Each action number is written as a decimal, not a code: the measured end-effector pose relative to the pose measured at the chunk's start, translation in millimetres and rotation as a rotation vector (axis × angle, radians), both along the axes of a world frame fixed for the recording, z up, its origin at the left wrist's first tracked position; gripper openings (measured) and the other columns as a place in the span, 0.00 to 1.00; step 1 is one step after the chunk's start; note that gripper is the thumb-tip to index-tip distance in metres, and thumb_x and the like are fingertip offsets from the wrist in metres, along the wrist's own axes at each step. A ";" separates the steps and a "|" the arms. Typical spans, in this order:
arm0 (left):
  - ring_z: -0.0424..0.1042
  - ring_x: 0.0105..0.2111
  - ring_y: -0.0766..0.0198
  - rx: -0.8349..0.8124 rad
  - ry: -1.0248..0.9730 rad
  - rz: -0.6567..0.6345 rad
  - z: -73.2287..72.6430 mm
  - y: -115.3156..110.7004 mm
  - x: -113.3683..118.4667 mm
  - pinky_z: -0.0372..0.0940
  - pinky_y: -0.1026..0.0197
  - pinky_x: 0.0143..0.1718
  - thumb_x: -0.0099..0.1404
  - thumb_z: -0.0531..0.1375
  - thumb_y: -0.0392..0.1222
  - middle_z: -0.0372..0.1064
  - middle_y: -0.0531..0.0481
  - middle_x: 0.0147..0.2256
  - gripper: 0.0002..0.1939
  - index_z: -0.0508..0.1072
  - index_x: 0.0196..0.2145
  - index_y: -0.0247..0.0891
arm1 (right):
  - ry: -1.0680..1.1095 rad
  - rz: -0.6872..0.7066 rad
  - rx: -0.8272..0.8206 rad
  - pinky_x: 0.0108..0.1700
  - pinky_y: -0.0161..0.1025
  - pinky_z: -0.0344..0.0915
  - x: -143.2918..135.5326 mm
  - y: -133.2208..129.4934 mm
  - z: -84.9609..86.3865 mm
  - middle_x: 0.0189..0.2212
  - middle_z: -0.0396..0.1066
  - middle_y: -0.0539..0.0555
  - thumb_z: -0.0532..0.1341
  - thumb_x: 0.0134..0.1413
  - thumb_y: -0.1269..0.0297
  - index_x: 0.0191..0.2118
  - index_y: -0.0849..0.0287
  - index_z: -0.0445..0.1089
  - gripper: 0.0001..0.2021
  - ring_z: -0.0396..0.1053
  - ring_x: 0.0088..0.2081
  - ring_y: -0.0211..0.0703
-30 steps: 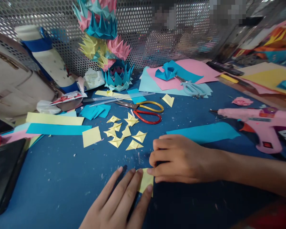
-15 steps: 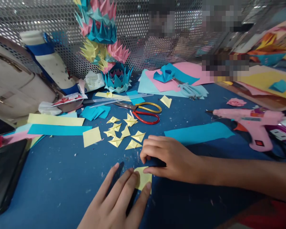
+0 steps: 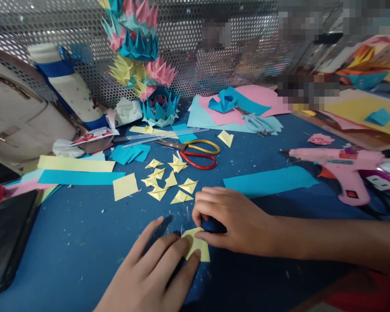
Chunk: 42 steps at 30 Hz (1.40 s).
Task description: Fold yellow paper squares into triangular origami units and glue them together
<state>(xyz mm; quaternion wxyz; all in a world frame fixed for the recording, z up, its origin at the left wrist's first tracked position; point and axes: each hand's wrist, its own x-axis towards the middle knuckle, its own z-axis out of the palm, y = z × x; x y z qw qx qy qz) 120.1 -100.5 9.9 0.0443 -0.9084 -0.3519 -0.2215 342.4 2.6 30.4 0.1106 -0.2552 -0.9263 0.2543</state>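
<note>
A small piece of yellow paper [image 3: 199,250] lies on the blue table under both hands. My left hand [image 3: 156,268] is spread, its fingertips resting on the paper's left and lower edges. At the top corner, my right hand [image 3: 230,219] pinches the paper between thumb and curled index finger. Just beyond are several small folded yellow paper pieces [image 3: 188,186] in a loose group. An unfolded yellow square [image 3: 125,186] lies left of them. Scissors [image 3: 199,164] with one yellow and one red handle rest behind the group.
A pink glue gun [image 3: 339,162] lies at right near a blue paper strip [image 3: 269,181]. A black phone [image 3: 13,238] is at left, below paper strips [image 3: 81,177]. A tall folded-paper stack [image 3: 160,110], a bottle [image 3: 68,86] and a bag [image 3: 16,95] stand behind.
The yellow paper has turned slightly, its lower right corner shifting right. My left hand has slid a little left; the right hand keeps its pinch on the top edge.
</note>
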 end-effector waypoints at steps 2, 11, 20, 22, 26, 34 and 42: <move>0.71 0.45 0.61 -0.019 -0.163 -0.021 -1.2 3.9 0.4 0.44 0.50 0.68 0.78 0.43 0.54 0.74 0.50 0.43 0.26 0.76 0.47 0.38 | 0.017 0.007 -0.010 0.37 0.37 0.52 0.2 0.3 -1.4 0.31 0.67 0.48 0.65 0.58 0.64 0.33 0.59 0.67 0.07 0.60 0.33 0.38; 0.69 0.35 0.63 -0.513 -0.367 0.205 18.7 35.3 5.6 0.55 0.57 0.39 0.70 0.62 0.41 0.72 0.56 0.34 0.05 0.75 0.34 0.42 | 0.132 0.029 -0.021 0.35 0.35 0.53 -2.0 -0.6 -4.2 0.29 0.68 0.48 0.61 0.59 0.72 0.33 0.59 0.69 0.03 0.62 0.33 0.37; 0.67 0.30 0.66 -0.497 -0.330 0.215 21.6 39.7 18.8 0.52 0.59 0.34 0.68 0.61 0.37 0.69 0.57 0.27 0.11 0.73 0.26 0.40 | 0.213 0.006 -0.095 0.34 0.33 0.55 -0.4 -0.8 -5.3 0.28 0.68 0.48 0.62 0.54 0.75 0.30 0.59 0.69 0.05 0.65 0.33 0.37; 0.68 0.30 0.66 -0.488 -0.330 0.217 22.6 39.9 19.1 0.53 0.59 0.34 0.68 0.60 0.36 0.68 0.57 0.27 0.12 0.72 0.26 0.39 | 0.206 0.008 -0.087 0.35 0.33 0.56 0.6 0.7 -5.5 0.30 0.70 0.47 0.62 0.56 0.75 0.32 0.59 0.70 0.05 0.66 0.35 0.36; 0.68 0.32 0.66 -0.453 -0.304 0.223 22.6 41.4 17.9 0.53 0.59 0.36 0.68 0.59 0.34 0.69 0.58 0.29 0.11 0.72 0.27 0.40 | 0.186 0.007 -0.038 0.35 0.33 0.56 2.7 2.7 -7.7 0.32 0.71 0.48 0.62 0.59 0.72 0.34 0.58 0.71 0.03 0.67 0.35 0.36; 0.63 0.32 0.61 -0.170 -0.128 0.200 17.9 38.0 17.2 0.49 0.54 0.37 0.73 0.56 0.38 0.70 0.54 0.30 0.13 0.72 0.29 0.39 | 0.130 0.093 0.216 0.33 0.36 0.53 4.9 4.7 -12.1 0.31 0.70 0.49 0.58 0.66 0.66 0.35 0.58 0.70 0.08 0.64 0.34 0.38; 0.63 0.32 0.60 0.044 0.002 0.137 16.1 20.6 12.9 0.53 0.53 0.42 0.77 0.47 0.33 0.73 0.50 0.33 0.21 0.73 0.29 0.37 | 0.103 0.355 0.475 0.37 0.38 0.55 17.9 17.8 -4.7 0.36 0.70 0.52 0.52 0.72 0.57 0.47 0.56 0.73 0.15 0.62 0.37 0.42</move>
